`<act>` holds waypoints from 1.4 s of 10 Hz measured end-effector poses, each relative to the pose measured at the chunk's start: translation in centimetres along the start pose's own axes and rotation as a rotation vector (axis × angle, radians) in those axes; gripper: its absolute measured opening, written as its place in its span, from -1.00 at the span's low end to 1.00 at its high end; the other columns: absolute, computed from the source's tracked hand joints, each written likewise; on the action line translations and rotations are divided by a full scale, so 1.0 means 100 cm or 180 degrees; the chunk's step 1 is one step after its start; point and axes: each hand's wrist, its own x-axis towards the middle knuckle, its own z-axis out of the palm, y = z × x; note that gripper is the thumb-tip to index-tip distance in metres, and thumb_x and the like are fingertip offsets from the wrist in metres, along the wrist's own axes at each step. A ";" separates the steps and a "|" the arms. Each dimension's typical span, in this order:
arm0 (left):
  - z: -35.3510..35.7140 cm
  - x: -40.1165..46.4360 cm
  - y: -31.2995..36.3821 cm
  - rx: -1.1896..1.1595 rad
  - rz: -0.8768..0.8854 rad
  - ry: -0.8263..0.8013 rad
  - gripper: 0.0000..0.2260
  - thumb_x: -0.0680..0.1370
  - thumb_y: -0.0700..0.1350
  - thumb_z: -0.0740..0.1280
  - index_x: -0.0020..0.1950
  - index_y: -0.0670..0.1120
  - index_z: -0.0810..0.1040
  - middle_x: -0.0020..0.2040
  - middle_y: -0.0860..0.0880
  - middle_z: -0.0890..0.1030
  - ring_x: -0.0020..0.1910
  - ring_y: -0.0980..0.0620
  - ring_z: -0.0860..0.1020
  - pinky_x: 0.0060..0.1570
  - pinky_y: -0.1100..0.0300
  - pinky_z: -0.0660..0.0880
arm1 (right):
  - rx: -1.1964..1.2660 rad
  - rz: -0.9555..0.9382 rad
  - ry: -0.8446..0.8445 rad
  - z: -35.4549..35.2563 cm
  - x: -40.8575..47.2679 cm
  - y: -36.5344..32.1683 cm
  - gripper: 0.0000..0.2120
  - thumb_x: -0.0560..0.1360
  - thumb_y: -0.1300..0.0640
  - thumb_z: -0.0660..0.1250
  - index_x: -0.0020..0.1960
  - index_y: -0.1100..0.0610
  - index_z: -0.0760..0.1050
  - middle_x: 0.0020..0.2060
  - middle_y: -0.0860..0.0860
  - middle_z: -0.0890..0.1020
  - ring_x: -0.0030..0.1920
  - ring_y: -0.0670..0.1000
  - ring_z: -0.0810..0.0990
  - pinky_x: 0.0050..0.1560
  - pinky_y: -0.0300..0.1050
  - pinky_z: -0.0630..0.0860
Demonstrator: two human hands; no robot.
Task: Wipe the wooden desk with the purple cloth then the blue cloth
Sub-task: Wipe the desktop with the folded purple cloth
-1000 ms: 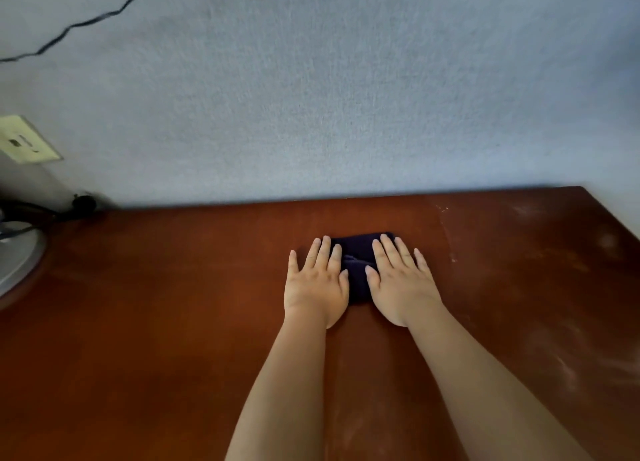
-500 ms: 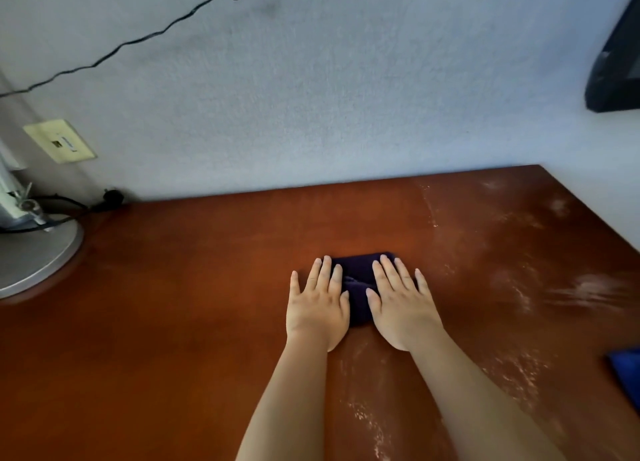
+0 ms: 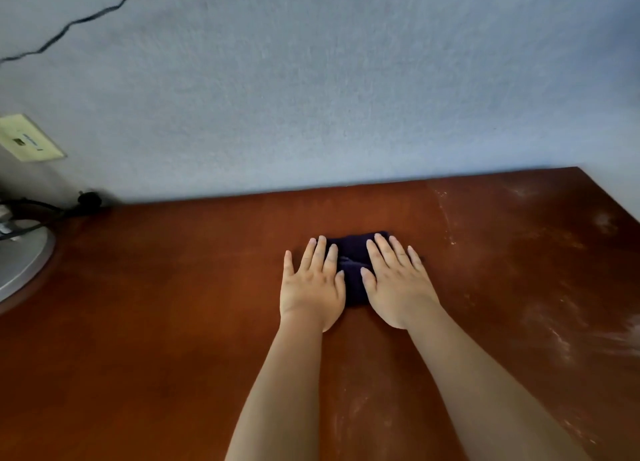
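I am seeing the left hand (image 3: 311,287) and right hand (image 3: 398,284) pressing flat, fingers straight, on the purple cloth (image 3: 351,263), which is lying mid-worktop (image 3: 173,322). Dusty streaks are showing right; a lamp base (image 3: 20,259) is sitting far left.

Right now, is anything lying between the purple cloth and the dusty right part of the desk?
Nothing visible does. Both hands, left hand and right hand, press flat on the purple cloth, and the wooden desk to its right shows only pale dust streaks.
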 end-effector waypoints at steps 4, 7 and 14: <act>-0.005 0.011 0.001 -0.0063 -0.0203 -0.0012 -0.51 0.67 0.06 -0.20 0.59 -0.04 -0.17 0.59 -0.03 -0.20 0.55 0.03 -0.23 0.51 -0.11 -0.22 | -0.0050 -0.0046 -0.0055 -0.005 0.017 0.003 -0.45 0.65 -0.09 -0.21 0.57 0.08 -0.22 0.56 -0.01 -0.16 0.55 0.00 -0.21 0.52 0.05 -0.24; 0.011 -0.060 0.006 -0.0022 -0.0076 -0.0039 -0.51 0.67 0.07 -0.22 0.58 -0.04 -0.19 0.59 -0.03 -0.22 0.55 0.02 -0.25 0.50 -0.11 -0.23 | -0.0109 0.0107 -0.0117 0.010 -0.060 -0.014 -0.45 0.65 -0.10 -0.25 0.56 0.08 -0.27 0.56 -0.02 -0.20 0.54 0.00 -0.24 0.51 0.08 -0.27; 0.019 -0.105 0.006 0.0140 0.0056 -0.0050 -0.50 0.67 0.07 -0.22 0.57 -0.05 -0.23 0.58 -0.04 -0.24 0.55 0.00 -0.27 0.50 -0.14 -0.21 | -0.0098 0.0156 -0.0213 0.014 -0.106 -0.028 -0.45 0.65 -0.11 -0.25 0.56 0.05 -0.28 0.55 -0.03 -0.23 0.54 -0.01 -0.26 0.52 0.08 -0.26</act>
